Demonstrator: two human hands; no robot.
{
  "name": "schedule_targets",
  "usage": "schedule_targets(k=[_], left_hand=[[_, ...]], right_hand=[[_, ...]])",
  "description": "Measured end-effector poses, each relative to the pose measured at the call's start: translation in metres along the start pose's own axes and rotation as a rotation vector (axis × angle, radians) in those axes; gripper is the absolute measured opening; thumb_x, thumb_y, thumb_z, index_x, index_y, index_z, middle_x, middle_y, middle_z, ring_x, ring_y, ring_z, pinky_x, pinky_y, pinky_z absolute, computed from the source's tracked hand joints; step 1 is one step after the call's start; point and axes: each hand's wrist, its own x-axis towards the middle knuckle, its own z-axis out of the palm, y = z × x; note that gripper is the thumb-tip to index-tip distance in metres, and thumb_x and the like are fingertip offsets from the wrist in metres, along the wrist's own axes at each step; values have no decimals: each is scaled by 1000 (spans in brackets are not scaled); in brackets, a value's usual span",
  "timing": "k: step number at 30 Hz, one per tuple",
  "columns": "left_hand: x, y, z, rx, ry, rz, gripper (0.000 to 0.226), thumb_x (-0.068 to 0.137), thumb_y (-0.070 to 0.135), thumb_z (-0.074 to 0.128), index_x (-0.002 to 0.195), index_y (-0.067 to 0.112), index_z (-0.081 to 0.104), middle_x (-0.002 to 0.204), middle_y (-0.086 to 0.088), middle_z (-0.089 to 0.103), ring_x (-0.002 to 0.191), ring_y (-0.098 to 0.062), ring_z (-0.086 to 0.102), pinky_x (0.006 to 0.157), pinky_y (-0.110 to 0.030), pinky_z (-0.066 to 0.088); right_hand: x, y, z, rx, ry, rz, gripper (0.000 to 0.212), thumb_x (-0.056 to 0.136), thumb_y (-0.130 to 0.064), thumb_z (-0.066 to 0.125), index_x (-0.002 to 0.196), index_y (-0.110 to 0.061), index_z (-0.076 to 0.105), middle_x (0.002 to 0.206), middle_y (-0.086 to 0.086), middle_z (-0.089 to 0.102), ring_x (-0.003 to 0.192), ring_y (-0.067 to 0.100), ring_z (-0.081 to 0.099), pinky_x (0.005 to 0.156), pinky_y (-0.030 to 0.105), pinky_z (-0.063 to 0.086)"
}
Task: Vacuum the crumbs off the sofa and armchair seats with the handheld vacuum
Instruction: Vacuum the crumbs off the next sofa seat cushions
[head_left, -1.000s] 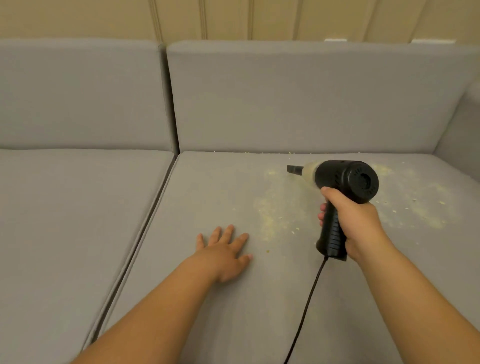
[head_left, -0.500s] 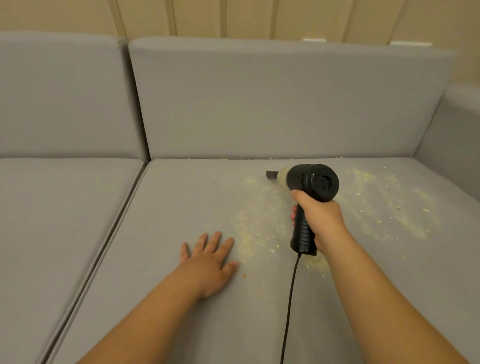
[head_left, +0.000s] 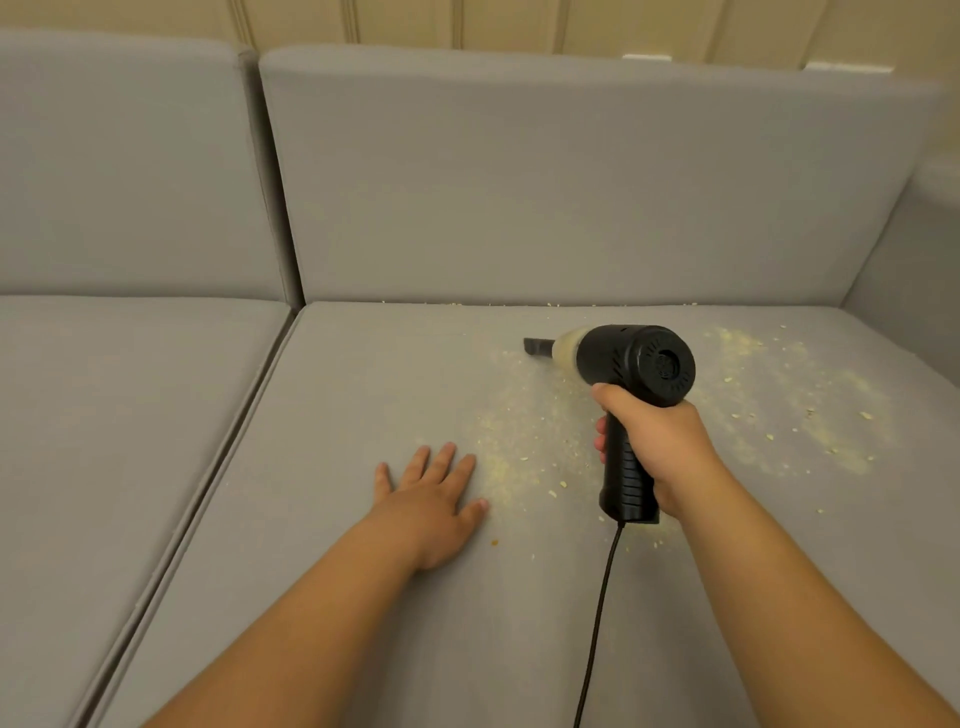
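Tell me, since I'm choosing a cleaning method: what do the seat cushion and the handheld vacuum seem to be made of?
The seat cushion looks like grey woven fabric, matte, with a fine weave and no sheen. The handheld vacuum looks like black moulded plastic, slightly glossy, ribbed on the grip; its pale front section seems translucent plastic.

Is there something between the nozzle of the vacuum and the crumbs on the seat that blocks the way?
Nothing visible does. The vacuum nozzle points at bare cushion beside the crumbs; the left hand lies flat, off to the side.
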Motion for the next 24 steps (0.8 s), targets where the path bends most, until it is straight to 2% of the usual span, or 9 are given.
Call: schedule_targets(k=[4, 15, 18, 20, 24], left_hand=[[-1, -1, 2, -3, 1, -3, 70, 103, 66, 17, 163, 40, -7, 171, 13, -18, 158, -18, -17, 122, -62, -10], [-1, -2, -3, -22, -12, 2, 69, 104, 66, 17, 163, 41, -7, 171, 13, -17, 158, -18, -17, 122, -62, -11], [-1, -1, -4, -22, -22, 2, 69, 104, 66, 16, 163, 41, -6, 171, 12, -17, 158, -19, -17, 122, -63, -11], [-1, 0, -3, -20, -18, 4, 70, 104, 66, 17, 164, 39, -6, 171, 11, -17, 158, -19, -17, 122, -63, -10], [0, -3, -1, -14, -14, 18, 70, 104, 66, 17, 164, 38, -6, 171, 11, -18, 158, -19, -17, 122, -64, -10]], right_hand=[[-4, 2, 10, -29, -101, 28, 25, 90, -24, 80, 107, -7, 72, 78, 11, 74, 66, 22, 71, 70, 38, 65], [16, -19, 72, -7, -158, 32, 28, 89, -27, 81, 108, -8, 73, 76, 9, 73, 64, 21, 70, 71, 39, 63], [12, -19, 71, -60, -186, 33, 28, 90, -29, 81, 107, -8, 73, 78, 11, 74, 65, 21, 70, 70, 38, 63], [12, -22, 61, -94, -131, 2, 26, 89, -28, 82, 104, -9, 74, 78, 11, 75, 65, 22, 70, 73, 40, 64], [22, -25, 30, -127, 86, -75, 16, 86, -23, 81, 94, -14, 71, 77, 10, 74, 68, 25, 70, 82, 46, 64]])
